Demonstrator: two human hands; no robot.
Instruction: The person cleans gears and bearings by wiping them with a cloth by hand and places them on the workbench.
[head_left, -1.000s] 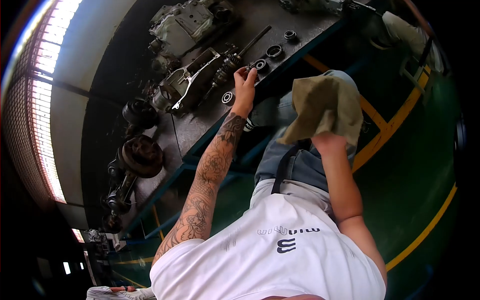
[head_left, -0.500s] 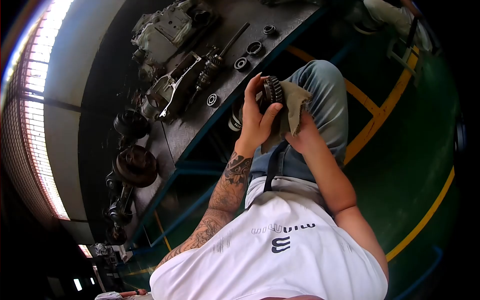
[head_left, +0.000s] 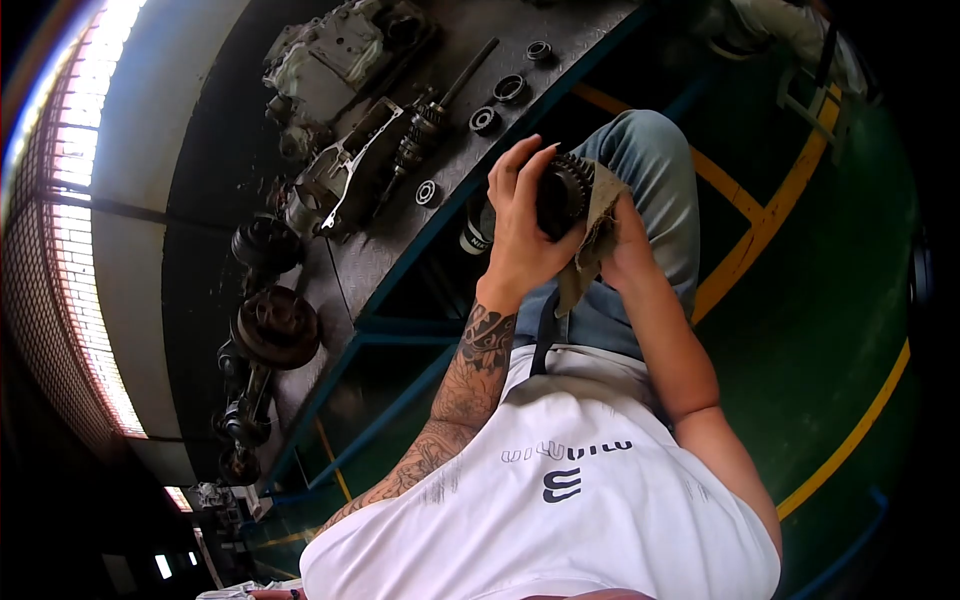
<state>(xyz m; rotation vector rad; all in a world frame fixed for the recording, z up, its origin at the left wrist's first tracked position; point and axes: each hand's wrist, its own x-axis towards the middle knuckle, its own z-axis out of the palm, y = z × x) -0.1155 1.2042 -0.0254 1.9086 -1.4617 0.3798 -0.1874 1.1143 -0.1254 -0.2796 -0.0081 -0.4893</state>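
A dark toothed gear (head_left: 564, 192) is held above my lap between both hands. My left hand (head_left: 522, 225), on the tattooed arm, has its fingers and thumb around the gear's left side. On the other side, my right hand (head_left: 628, 240) grips a brownish cloth (head_left: 598, 222) and presses it against the gear. Its fingertips are hidden behind the cloth. Three bearings or rings, one of them a ring (head_left: 510, 89), lie along the bench edge, and another bearing (head_left: 427, 192) lies lower down. Beside them rests a geared shaft (head_left: 420, 135).
The metal-topped bench (head_left: 385, 250) has a blue frame. Gearbox housings (head_left: 335, 50) stand at its back, and a rusty drum (head_left: 277, 328) with axle parts is at the left. At the top right, part of another person (head_left: 790, 30) shows near a metal stand.
My left hand has come back from the bench to the gear over my lap. My right hand has brought the cloth against it, and the gear has since turned to show more of its face.
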